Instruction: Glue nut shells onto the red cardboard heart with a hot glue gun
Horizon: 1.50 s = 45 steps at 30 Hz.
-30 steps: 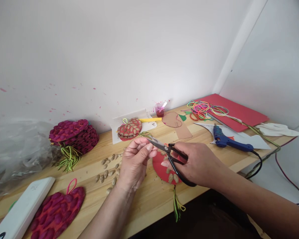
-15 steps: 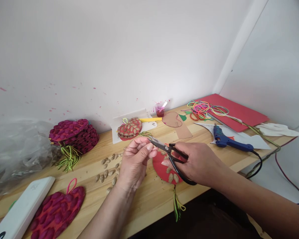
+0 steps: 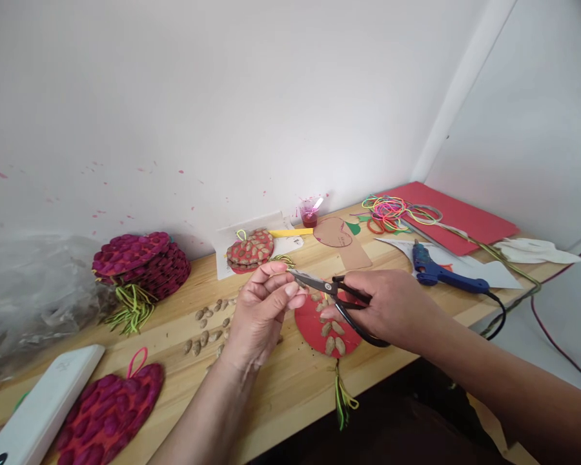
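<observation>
Gripped by their handles, black scissors (image 3: 314, 281) sit in the right hand (image 3: 385, 307) over the red disc (image 3: 306, 326), blade tips at the bent fingers of the left hand (image 3: 261, 310).
Head view: compared with a second ago, the right hand has shifted slightly, baring more peanuts (image 3: 330, 345) on the disc; whether the left fingers pinch anything, I cannot tell. Beyond the disc, a clear cup (image 3: 310, 220) holds dark red liquid and a pale stick (image 3: 318, 204); between cup and disc, brown card (image 3: 353, 257) carries writing too small to read.

A wooden table (image 3: 281, 400) bears loose brown shells (image 3: 204, 337), a red disc (image 3: 307, 329) and a studded magenta stack (image 3: 167, 274).
</observation>
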Tool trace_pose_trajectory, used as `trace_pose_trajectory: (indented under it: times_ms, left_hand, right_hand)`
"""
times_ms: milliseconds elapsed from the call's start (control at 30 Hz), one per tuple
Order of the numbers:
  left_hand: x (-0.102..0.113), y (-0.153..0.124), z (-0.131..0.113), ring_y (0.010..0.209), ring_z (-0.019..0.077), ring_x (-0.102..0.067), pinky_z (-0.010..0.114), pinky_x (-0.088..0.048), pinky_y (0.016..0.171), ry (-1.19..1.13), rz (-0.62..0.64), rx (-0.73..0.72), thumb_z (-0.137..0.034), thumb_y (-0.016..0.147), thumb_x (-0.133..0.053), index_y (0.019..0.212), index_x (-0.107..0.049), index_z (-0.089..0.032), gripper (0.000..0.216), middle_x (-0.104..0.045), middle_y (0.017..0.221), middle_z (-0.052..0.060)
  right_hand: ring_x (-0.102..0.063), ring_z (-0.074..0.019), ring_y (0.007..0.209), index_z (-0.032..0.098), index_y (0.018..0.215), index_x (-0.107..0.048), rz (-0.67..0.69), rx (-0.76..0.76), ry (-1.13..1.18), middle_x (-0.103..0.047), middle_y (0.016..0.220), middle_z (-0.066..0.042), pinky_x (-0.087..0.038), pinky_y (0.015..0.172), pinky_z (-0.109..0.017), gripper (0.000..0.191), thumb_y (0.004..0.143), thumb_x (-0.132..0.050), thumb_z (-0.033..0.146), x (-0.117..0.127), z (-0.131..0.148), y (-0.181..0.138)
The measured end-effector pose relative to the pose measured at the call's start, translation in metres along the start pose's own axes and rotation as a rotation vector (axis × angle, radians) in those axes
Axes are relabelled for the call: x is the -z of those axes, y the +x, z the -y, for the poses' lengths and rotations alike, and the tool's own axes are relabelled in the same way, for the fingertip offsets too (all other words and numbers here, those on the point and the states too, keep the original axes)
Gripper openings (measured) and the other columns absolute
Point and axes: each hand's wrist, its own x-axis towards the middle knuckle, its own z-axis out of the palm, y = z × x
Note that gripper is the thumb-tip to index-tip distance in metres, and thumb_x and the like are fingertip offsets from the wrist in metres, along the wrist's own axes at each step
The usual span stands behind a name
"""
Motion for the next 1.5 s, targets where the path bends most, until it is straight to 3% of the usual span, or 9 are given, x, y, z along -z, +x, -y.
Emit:
trace_pose_trajectory:
  times_ms: [133, 400, 800, 1033, 1500]
  left_hand:
    - [0.002, 0.001, 0.0, 0.067, 0.0097, -0.074, 0.014, -0.061, 0.062, 0.006, -0.005, 0.004, -0.015, 0.065, -0.092, 0.1, -0.068, -0.017, 0.042, -0.077, 0.084, 0.0]
    - [-0.001, -0.001, -0.002, 0.066, 0.0077, -0.072, 0.012, -0.06, 0.062, -0.012, 0.024, -0.007, -0.015, 0.067, -0.091, 0.098, -0.069, -0.018, 0.038, -0.075, 0.082, -0.002]
    - [-0.002, -0.002, 0.003, 0.067, 0.0073, -0.072, 0.012, -0.06, 0.064, -0.034, 0.014, 0.001, -0.015, 0.068, -0.091, 0.097, -0.073, -0.018, 0.034, -0.072, 0.077, -0.003]
    - [-0.001, 0.0, 0.001, 0.069, 0.0078, -0.073, 0.012, -0.061, 0.066, -0.033, 0.012, -0.018, -0.013, 0.068, -0.091, 0.097, -0.074, -0.019, 0.034, -0.075, 0.081, -0.002]
    - [-0.003, 0.0, 0.0, 0.064, 0.0078, -0.073, 0.011, -0.06, 0.062, -0.01, -0.028, -0.016, -0.015, 0.063, -0.094, 0.094, -0.073, -0.018, 0.038, -0.075, 0.077, -0.003]
  right_hand:
    - [-0.039, -0.0115, 0.053, 0.023, 0.066, -0.048, -0.014, -0.021, 0.06, -0.05, 0.056, 0.005, -0.026, 0.053, -0.026, 0.041, 0.08, -0.071, 0.054, 0.002, 0.001, -0.001]
    - [-0.037, -0.012, 0.053, 0.023, 0.065, -0.042, -0.054, 0.016, -0.071, -0.048, 0.056, 0.004, -0.024, 0.054, -0.028, 0.032, 0.084, -0.061, 0.041, 0.001, 0.009, -0.006]
    - [-0.04, -0.0122, 0.052, 0.023, 0.066, -0.048, -0.012, -0.036, -0.032, -0.052, 0.056, 0.004, -0.024, 0.053, -0.027, 0.038, 0.083, -0.063, 0.054, 0.0, 0.011, -0.004]
    - [-0.037, -0.012, 0.051, 0.023, 0.064, -0.043, -0.044, -0.002, -0.072, -0.048, 0.054, 0.005, -0.022, 0.053, -0.028, 0.033, 0.084, -0.06, 0.042, 0.001, 0.011, -0.005]
    - [-0.039, -0.0123, 0.053, 0.022, 0.064, -0.043, -0.037, 0.003, -0.092, -0.049, 0.056, 0.003, -0.022, 0.054, -0.029, 0.033, 0.084, -0.061, 0.043, 0.0, 0.009, -0.004]
